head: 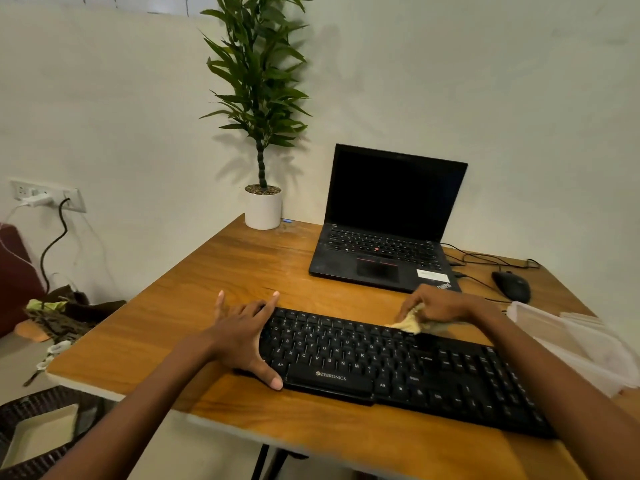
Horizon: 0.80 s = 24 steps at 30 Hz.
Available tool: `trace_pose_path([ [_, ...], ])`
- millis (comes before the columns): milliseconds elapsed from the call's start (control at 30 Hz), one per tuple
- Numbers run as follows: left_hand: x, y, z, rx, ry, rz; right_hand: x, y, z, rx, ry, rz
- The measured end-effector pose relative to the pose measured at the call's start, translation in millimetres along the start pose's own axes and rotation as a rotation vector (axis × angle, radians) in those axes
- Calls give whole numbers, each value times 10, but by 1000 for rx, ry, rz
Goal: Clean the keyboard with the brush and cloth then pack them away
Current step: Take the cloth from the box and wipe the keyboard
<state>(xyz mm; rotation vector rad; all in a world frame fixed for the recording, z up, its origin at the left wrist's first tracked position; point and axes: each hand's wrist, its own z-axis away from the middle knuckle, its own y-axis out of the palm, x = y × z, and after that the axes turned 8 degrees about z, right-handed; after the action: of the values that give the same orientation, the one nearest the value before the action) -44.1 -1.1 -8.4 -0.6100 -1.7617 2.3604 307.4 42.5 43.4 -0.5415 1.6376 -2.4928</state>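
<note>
The right hand (440,304) holds a yellow cloth (410,323). Its fingers are curled round the cloth, so the grip is closed on it. The cloth is bunched up and sits on the top row of keys of the black keyboard (398,368), near the middle of its back edge.

The left hand (242,332) is open. Its fingers are straight and spread wide. It lies flat on the left end of the keyboard, with the thumb by the front left corner of the keyboard and the fingertips reaching onto the table (225,271) past the back corner.

The keyboard lies along the front edge of the wooden table, turned a bit so its right end comes closer to the person.

Behind the keyboard, near the back edge of the table, stands a black laptop (384,237). Its lid is up and its screen is dark. A black mouse (512,286) sits to the right of the laptop, with wires by it. A clear plastic bag (568,341) lies at the right edge of the table, just beside the right arm. A green plant in a white pot (263,209) stands at the back left corner of the table.
</note>
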Motion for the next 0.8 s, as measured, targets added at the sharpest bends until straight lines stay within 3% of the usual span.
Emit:
trace_pose_path([
  [233,-80,-94,29,49,-44,-31,-353,17,531,-36,291,199],
  [433,-110,-142,33,81,-53,-32,39,273,278,-286,71,-48],
  [533,-90,-151,23,93,-61,-35,125,339,247,-328,60,-66],
  [700,-61,-134,-18,99,-68,-41,-357,216,647,-216,327,249],
  [800,-44,-140,-28,98,-58,-38,-509,243,844,-220,402,260],
])
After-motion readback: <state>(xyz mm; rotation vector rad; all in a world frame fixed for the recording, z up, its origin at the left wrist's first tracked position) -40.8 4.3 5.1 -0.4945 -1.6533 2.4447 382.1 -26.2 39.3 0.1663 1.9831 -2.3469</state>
